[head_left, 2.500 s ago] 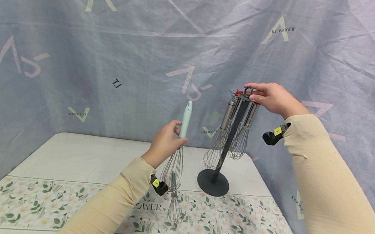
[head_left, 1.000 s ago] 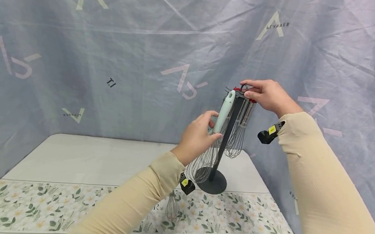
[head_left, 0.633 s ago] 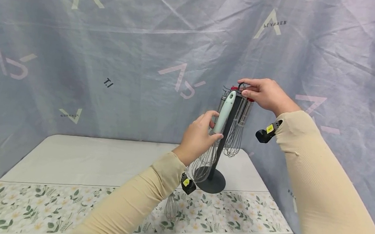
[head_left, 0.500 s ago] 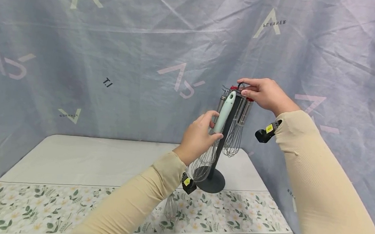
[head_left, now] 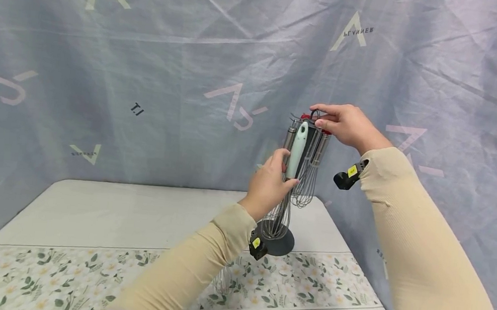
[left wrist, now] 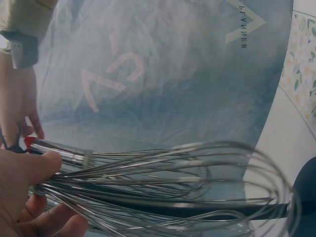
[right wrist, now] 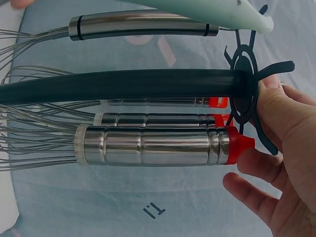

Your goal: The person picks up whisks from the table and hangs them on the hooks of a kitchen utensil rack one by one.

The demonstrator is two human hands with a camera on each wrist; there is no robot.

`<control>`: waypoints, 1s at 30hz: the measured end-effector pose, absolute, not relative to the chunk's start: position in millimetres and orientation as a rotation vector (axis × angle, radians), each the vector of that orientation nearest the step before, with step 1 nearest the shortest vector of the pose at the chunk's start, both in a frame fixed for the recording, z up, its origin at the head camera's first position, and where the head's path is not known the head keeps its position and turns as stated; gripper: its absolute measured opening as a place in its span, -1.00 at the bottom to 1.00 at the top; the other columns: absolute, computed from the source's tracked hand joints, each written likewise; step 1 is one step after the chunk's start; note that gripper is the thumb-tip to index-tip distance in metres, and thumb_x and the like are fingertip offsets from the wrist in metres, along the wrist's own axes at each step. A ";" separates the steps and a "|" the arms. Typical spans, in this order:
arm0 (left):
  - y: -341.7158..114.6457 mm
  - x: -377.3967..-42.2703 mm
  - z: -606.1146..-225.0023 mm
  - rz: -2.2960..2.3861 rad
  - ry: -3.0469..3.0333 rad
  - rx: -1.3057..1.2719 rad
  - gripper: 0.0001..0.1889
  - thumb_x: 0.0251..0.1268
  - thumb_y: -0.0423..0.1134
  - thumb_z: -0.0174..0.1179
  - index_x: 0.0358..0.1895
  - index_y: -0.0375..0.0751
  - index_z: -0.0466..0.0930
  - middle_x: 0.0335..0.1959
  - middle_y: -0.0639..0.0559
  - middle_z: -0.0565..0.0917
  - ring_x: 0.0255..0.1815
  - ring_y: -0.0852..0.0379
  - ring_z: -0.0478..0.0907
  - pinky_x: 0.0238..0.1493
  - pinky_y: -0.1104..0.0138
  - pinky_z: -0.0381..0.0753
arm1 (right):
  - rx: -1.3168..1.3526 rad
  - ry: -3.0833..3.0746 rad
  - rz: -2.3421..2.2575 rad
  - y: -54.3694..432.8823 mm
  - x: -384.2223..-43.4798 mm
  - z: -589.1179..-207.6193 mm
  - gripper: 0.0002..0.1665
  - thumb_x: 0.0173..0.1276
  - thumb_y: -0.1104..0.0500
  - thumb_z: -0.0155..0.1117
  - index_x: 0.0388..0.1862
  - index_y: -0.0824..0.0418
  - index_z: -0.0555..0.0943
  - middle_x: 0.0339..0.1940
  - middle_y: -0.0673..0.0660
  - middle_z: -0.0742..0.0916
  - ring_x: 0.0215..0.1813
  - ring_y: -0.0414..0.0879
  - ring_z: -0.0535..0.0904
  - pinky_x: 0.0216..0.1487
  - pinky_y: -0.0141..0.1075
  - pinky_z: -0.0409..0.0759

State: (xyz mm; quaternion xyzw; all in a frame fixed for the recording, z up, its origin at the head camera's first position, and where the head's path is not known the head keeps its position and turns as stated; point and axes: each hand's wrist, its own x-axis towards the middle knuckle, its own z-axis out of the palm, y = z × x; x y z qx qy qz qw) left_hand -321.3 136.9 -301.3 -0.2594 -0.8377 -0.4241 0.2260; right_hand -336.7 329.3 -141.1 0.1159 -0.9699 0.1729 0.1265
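My left hand [head_left: 268, 184] pinches a whisk low on its mint-green handle [head_left: 296, 152], wires hanging down. The handle's holed end is beside the hooks atop a dark metal stand [head_left: 284, 244]; whether a hook passes through the hole, I cannot tell. My right hand [head_left: 350, 127] grips the stand at its top loop. In the right wrist view, steel whisks with red ends [right wrist: 163, 145] hang from the hooked ring [right wrist: 243, 81], along with a plain steel-handled whisk [right wrist: 143, 24]. The left wrist view shows the held whisk's wires [left wrist: 266, 163] overlapping those behind.
Another whisk [head_left: 222, 279] lies on the table's floral strip [head_left: 84, 274], partly hidden by my left forearm. A grey-blue printed cloth [head_left: 169, 92] hangs behind and at the sides. The stand's round base is on the white tabletop [head_left: 134, 219].
My left hand has carried the mint-green whisk rightward and up to the stand's top. Lately the whisk has turned more upright. My right hand stays on the stand's top.
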 end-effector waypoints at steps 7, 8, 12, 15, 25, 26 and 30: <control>140.0 -325.1 -317.8 -1.201 -2.356 -0.698 -0.40 0.32 -0.17 0.40 0.36 -0.09 0.35 -0.17 0.10 0.54 -0.45 0.18 0.46 -0.44 0.32 0.45 | 0.336 -2.820 0.518 327.3 -336.7 -141.4 -0.41 0.56 -0.04 0.15 0.53 -0.14 0.40 0.24 0.21 0.68 0.18 0.13 0.66 0.02 -0.04 0.51; 139.9 -325.6 -321.0 -1.199 -2.365 -0.698 -0.41 0.33 -0.17 0.39 0.35 -0.10 0.36 -0.16 0.09 0.55 -0.44 0.17 0.46 -0.43 0.32 0.46 | 0.335 -2.820 0.521 327.3 -336.6 -141.8 -0.41 0.56 -0.04 0.15 0.53 -0.14 0.40 0.25 0.21 0.68 0.19 0.13 0.66 0.01 -0.04 0.50; 139.9 -326.6 -333.3 -1.212 -2.390 -0.695 -0.44 0.35 -0.14 0.37 0.35 -0.09 0.40 -0.10 0.08 0.60 -0.35 0.20 0.50 -0.34 0.32 0.51 | 0.340 -2.812 0.526 327.7 -336.8 -143.4 -0.41 0.56 -0.03 0.15 0.53 -0.13 0.41 0.24 0.21 0.68 0.20 0.12 0.65 0.03 -0.04 0.51; 139.1 -326.7 -342.2 -1.245 -2.397 -0.683 -0.44 0.35 -0.13 0.36 0.36 -0.07 0.41 -0.05 0.08 0.62 -0.31 0.19 0.54 -0.33 0.31 0.54 | 0.345 -2.810 0.532 326.8 -337.7 -144.0 -0.41 0.55 -0.03 0.16 0.52 -0.14 0.41 0.24 0.21 0.68 0.20 0.13 0.65 0.04 -0.03 0.51; 128.9 -322.9 -367.7 -1.418 -2.454 -0.644 -0.33 0.33 -0.04 0.37 0.44 0.04 0.30 0.07 0.06 0.57 -0.20 0.12 0.56 -0.27 0.20 0.56 | 0.360 -2.817 0.512 326.0 -334.3 -144.2 -0.41 0.56 -0.05 0.14 0.53 -0.15 0.39 0.25 0.20 0.68 0.21 0.13 0.64 0.00 -0.04 0.48; 126.5 -322.7 -370.0 -1.438 -2.465 -0.637 -0.30 0.32 -0.02 0.38 0.46 0.04 0.28 0.10 0.04 0.56 -0.14 0.09 0.57 -0.24 0.17 0.58 | 0.363 -2.814 0.505 326.2 -334.0 -143.8 -0.41 0.56 -0.05 0.14 0.53 -0.14 0.40 0.24 0.20 0.68 0.20 0.13 0.64 -0.01 -0.04 0.48; 114.7 -326.6 -380.9 -1.526 -2.479 -0.627 -0.17 0.26 0.08 0.40 0.53 0.10 0.20 0.21 -0.03 0.53 0.13 0.00 0.54 -0.05 0.06 0.59 | 0.372 -2.807 0.488 326.0 -332.8 -140.8 -0.42 0.56 -0.06 0.14 0.52 -0.13 0.41 0.23 0.21 0.69 0.19 0.14 0.65 0.02 -0.02 0.48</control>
